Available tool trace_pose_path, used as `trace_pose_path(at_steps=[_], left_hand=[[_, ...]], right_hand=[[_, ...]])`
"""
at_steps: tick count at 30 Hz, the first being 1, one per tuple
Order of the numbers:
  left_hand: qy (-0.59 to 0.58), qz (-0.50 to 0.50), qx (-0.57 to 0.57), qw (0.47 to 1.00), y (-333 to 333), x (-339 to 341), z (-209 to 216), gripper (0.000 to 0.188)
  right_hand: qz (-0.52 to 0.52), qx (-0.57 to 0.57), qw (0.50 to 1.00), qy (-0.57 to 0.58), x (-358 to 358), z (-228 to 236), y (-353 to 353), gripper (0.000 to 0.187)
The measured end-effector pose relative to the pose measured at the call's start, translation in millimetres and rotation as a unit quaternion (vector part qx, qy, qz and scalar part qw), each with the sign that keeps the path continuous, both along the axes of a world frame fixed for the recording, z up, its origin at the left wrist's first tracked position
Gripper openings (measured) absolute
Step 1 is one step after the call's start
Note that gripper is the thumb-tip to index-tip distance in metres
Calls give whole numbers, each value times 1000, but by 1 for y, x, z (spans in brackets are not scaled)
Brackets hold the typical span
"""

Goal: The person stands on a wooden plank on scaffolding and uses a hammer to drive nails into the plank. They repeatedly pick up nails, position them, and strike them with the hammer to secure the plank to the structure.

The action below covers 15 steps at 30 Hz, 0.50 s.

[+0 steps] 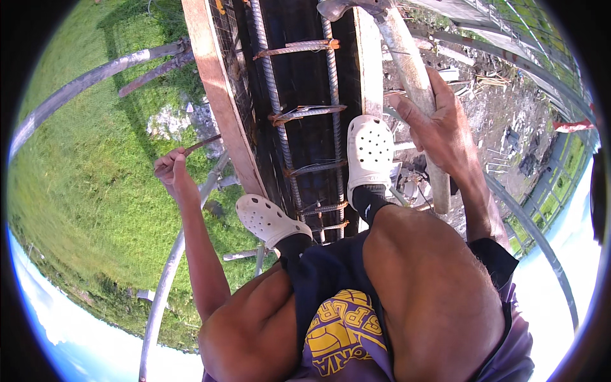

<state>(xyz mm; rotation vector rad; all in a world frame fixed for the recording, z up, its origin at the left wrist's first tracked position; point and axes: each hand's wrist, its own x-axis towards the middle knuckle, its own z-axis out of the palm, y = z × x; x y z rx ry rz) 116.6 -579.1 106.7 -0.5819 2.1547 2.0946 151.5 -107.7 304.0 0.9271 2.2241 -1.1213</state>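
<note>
My left hand (175, 170) is closed in a pinch round a short, thin brown rod (203, 144), out to the left of the formwork. The rod's far end reaches the outer side of the left wooden board (221, 95); whether it touches cannot be made out. My right hand (447, 130) is wrapped round the pale, worn handle of a hammer (407, 60). Its dark metal head lies at the top, above the right board (369, 63), partly cut off by the picture's edge. Between the boards runs a cage of ribbed steel bars (278, 95) with tied crosspieces.
My feet, in light perforated clogs (371, 149), rest on the formwork's two edges. Metal scaffold pipes (167, 280) curve around both sides. Far below lie grass (83, 191) on the left and rubble-strewn ground (503, 134) on the right.
</note>
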Motion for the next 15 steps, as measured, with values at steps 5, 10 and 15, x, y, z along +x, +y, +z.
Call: trace_pose_path(at_steps=[5, 10, 15], left_hand=[[-70, -70, -129, 987, -15, 8, 24, 28], [-76, 7, -207, 975, -1, 5, 23, 35], [-90, -46, -422, 901, 19, -11, 27, 47]], right_hand=[[9, -9, 1000, -6, -1, -6, 5, 57], [3, -19, 999, 42, 11, -10, 8, 60], [4, -23, 999, 29, 19, -12, 12, 63]])
